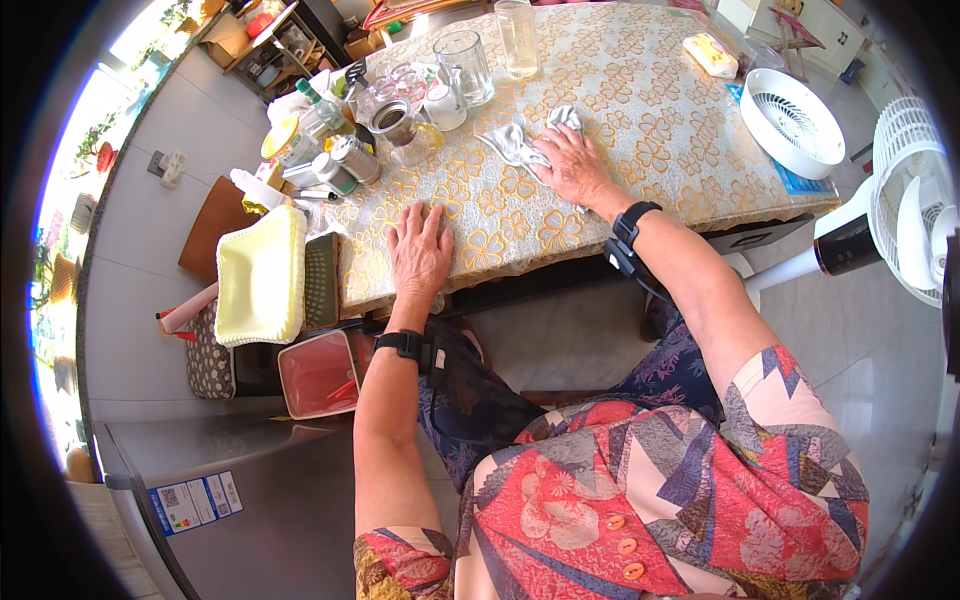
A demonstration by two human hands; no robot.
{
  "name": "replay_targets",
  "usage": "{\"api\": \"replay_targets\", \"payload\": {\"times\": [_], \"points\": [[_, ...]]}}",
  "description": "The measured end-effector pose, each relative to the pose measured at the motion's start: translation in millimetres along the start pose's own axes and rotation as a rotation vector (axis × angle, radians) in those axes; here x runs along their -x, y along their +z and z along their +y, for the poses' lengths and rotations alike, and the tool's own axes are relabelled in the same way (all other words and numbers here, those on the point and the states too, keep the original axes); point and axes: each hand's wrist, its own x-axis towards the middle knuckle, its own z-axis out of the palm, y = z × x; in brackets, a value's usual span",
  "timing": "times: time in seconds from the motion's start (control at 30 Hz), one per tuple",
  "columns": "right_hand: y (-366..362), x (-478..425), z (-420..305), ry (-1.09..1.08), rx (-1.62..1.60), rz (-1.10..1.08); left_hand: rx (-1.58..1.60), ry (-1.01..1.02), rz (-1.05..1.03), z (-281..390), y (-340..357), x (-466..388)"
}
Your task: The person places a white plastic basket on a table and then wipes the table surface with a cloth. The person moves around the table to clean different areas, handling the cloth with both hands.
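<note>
My left hand (418, 251) lies flat on the flower-patterned tablecloth (559, 232) near the table's front edge, fingers spread and nothing in them. Farther right, my right hand (576, 166) presses a crumpled white and grey cloth (517, 147) against the tabletop, its fingers curled over the cloth. Part of the cloth is hidden under that palm. Left of the cloth stand a glass teapot with a metal strainer (397, 124), a white cup (444, 107) and a large glass mug (466, 71). A tall glass of pale liquid (517, 41) is behind it.
Jars and bottles, including a metal-topped shaker (356, 159), crowd the table's left end. A pale yellow basket (259, 277) sits at the left corner, above a red-lined bin (319, 375). At right are a white fan grille (793, 124), a yellow packet (709, 56) and a standing fan (911, 217).
</note>
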Motion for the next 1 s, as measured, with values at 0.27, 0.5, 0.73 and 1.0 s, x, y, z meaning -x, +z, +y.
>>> {"api": "replay_targets", "payload": {"times": [0.27,0.5,0.73,1.0], "points": [[-3,0,-2,0.018,-0.009,-0.034,0.008,-0.001,0.008,0,0,0],[1,0,-1,0.021,-0.014,-0.026,0.005,0.01,0.028,1,-3,1],[0,6,-1,0.011,0.004,-0.041,0.013,-0.016,0.02,4,-5,1],[-15,22,-11,0.053,0.025,-0.146,0.018,-0.042,-0.001,2,0,0]]}}
